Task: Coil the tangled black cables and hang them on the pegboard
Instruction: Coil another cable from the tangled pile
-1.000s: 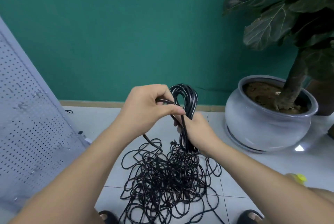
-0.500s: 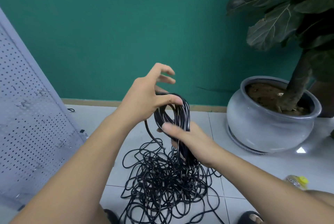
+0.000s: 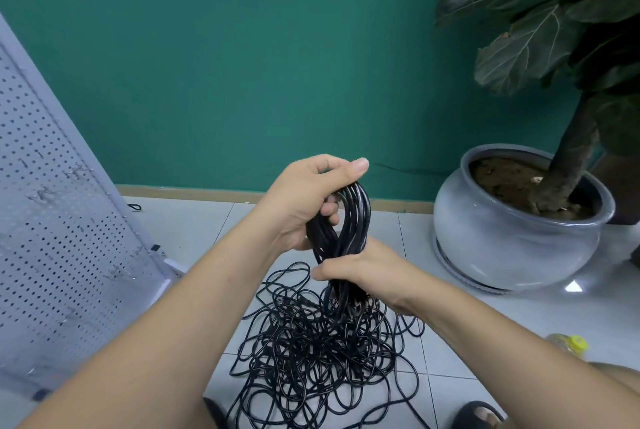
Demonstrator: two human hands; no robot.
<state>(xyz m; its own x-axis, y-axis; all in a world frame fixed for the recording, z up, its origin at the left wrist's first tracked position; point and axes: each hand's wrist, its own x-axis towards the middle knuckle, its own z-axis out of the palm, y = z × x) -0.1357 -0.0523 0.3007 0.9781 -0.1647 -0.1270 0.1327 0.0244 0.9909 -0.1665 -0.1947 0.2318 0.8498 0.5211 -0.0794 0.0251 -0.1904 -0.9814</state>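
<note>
A bundle of coiled black cable loops [image 3: 349, 220] stands upright between my hands, above the floor. My left hand [image 3: 304, 203] grips the upper part of the loops, fingers curled into them and thumb over the top. My right hand [image 3: 360, 269] grips the bundle lower down, around its waist. Below, a large tangled heap of black cable [image 3: 318, 352] lies on the white tile floor, joined to the bundle. The grey pegboard [image 3: 52, 238] leans at the left, with small hooks on it.
A grey ceramic pot [image 3: 512, 241] with a large-leaved plant stands at the right against the green wall. A yellow-capped bottle [image 3: 568, 345] lies near my right arm. A short black cable piece [image 3: 135, 207] lies by the skirting. Sandalled toes [image 3: 481, 414] show at the bottom.
My left hand, spread open half a second ago, has closed on the top of the loops. My right hand's grip has moved to the lower part of the bundle.
</note>
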